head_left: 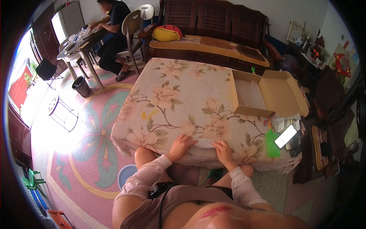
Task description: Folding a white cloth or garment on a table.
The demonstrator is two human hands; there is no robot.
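Note:
At the near edge of a table under a floral tablecloth (175,114), my two hands rest some way apart. A pale, whitish cloth (204,145) stretches between them along that edge; whether it is a separate piece or a fold of the tablecloth, I cannot tell. My left hand (182,147) has its fingers closed over the cloth's left end. The right end is pinched between the thumb and fingers of my right hand (225,152).
An open cardboard box (248,111) lies at the table's far right. Nearer sit a lit phone (285,136), a flat green plastic piece (272,144) and small clutter. Beyond stands a wooden sofa (213,23); a seated person (116,23) works at another table. A blue basin (126,176) is by my left leg.

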